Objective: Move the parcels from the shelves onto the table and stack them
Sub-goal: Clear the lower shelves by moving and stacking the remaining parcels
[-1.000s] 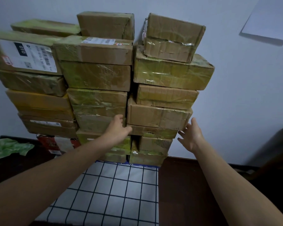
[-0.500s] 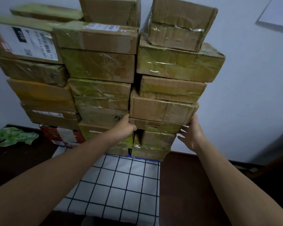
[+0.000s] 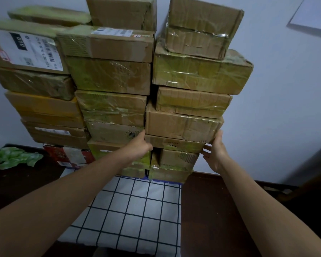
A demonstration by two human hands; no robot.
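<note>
A flat parcel (image 3: 174, 144) lies low in the right-hand column of a wall of stacked cardboard parcels, and both hands are at its ends. The left hand (image 3: 138, 146) is at the flat parcel's left end, back toward the camera and thumb pointing up. Its fingers go out of sight into the gap beside the parcel, so I cannot tell whether they clasp it. The right hand (image 3: 216, 153) is released, its spread fingers (image 3: 206, 151) pressed against the flat parcel's right end and its thumb raised. The thumb touches the lower corner of the broad parcel (image 3: 180, 125) resting directly on top of the flat parcel. Above that broad parcel more taped parcels are piled toward the top of the view. Under the flat parcel sits a smaller parcel (image 3: 178, 158) on another, both standing on the back edge of a checked cloth (image 3: 133, 210). The cloth is spread over the dark surface (image 3: 208, 210). To the left of the flat parcel stand two further columns, and the far one is topped by a parcel with a white label (image 3: 26, 49). Lower and further left of the flat parcel are a red box (image 3: 67, 154) and some green leaves (image 3: 13, 157). A pale wall (image 3: 285, 108) stands behind and to the right of the flat parcel.
</note>
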